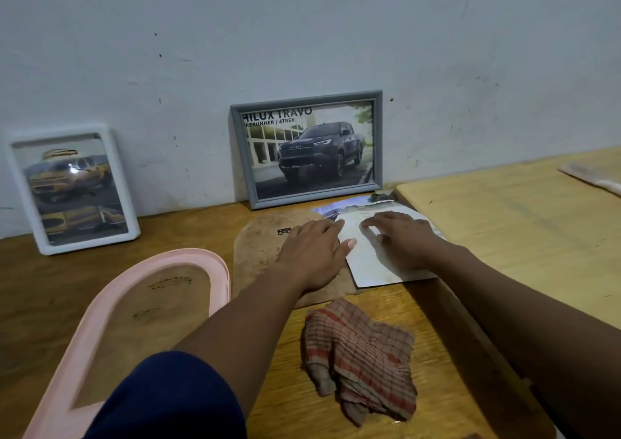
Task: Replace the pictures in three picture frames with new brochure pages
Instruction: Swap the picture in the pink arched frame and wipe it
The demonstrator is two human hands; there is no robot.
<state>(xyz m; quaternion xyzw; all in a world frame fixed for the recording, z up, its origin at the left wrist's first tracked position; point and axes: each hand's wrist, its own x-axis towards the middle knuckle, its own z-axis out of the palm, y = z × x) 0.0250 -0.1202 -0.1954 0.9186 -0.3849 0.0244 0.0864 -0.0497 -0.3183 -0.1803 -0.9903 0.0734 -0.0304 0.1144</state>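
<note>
While looking down at the wooden desk (50,287), has both hands flat and open, gripping nothing. Rests the left hand (312,250), fingers straight, on a brown oval backing board (258,254), with the fingertips reaching the left edge of a white brochure page (373,270). Presses the right hand (400,237), fingers likewise straight, on top of that same page, pale side up, its left edge overlapping the board. Finds under the page's far edge a glossy printed sheet (339,208), only partly in view.

Faces, propped against the wall (302,35) just behind the hands, a grey frame (312,97) holding a picture of a dark pickup under the words HILUX TRAVO. Has further left, also leaning on the wall, a white frame (72,129) with blurred pictures of a yellow pickup. Has beside the left forearm a pink oval frame (174,256) lying flat, with desk wood showing through its opening. Has between the forearms a crumpled checked cloth (359,358), and to the right a paler wooden top (504,230) beside the page.
</note>
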